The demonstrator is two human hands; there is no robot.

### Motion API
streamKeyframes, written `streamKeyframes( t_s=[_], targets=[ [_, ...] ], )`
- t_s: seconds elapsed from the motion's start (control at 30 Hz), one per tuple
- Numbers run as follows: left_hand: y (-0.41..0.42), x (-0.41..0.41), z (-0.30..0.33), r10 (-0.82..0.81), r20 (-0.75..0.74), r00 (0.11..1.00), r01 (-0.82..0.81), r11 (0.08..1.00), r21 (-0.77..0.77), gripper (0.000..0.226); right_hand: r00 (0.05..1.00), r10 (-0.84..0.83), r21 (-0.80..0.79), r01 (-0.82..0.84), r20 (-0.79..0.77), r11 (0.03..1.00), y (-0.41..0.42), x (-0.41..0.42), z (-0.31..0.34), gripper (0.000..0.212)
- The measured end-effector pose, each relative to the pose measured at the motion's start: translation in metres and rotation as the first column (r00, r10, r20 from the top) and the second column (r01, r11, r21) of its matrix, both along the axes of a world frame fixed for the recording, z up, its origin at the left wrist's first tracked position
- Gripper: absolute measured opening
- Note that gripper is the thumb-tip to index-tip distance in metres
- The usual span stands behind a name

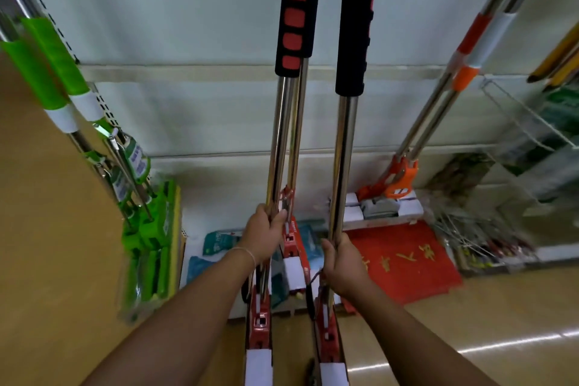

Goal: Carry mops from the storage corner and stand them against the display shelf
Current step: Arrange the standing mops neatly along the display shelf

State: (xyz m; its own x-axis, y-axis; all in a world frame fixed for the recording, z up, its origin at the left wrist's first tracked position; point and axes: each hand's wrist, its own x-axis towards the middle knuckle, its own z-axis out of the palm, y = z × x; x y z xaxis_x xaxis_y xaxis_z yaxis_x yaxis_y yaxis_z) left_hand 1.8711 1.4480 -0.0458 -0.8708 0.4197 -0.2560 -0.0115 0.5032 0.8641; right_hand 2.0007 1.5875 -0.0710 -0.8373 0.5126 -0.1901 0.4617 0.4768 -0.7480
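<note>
Nearest, two forearms reach forward and up. The left hand is curled round two chrome mop poles held together, just below a red lever on them; a thin bracelet sits on that wrist. The right hand grips a single chrome pole, thumb up along its left side. All three poles stand nearly upright, and their red heads with white sponge blocks hang low between the arms. Higher up, the left pair carries a black foam grip with red patches, and the right pole a plain black grip.

Beyond the hands, a red mat and blue packets lie at the foot of the white shelf. Green mops lean against its left end, and orange mops lean against it to the right. Wire racks stand farther right.
</note>
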Motion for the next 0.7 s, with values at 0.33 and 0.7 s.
streamKeyframes(
  t_s=[0.33, 0.7],
  targets=[
    [-0.037, -0.007, 0.012, -0.041, -0.039, 0.998, 0.04, 0.999, -0.033, 0.026, 0.997, -0.076, -0.013, 0.076, -0.013, 0.997, -0.052, 0.024, 0.007, 0.014],
    [-0.043, -0.014, 0.016, -0.032, -0.063, 0.997, 0.029, 0.998, -0.052, 0.024, 0.997, -0.009, -0.055, 0.005, -0.074, 0.998, -0.097, 0.035, 0.015, 0.009]
  ],
)
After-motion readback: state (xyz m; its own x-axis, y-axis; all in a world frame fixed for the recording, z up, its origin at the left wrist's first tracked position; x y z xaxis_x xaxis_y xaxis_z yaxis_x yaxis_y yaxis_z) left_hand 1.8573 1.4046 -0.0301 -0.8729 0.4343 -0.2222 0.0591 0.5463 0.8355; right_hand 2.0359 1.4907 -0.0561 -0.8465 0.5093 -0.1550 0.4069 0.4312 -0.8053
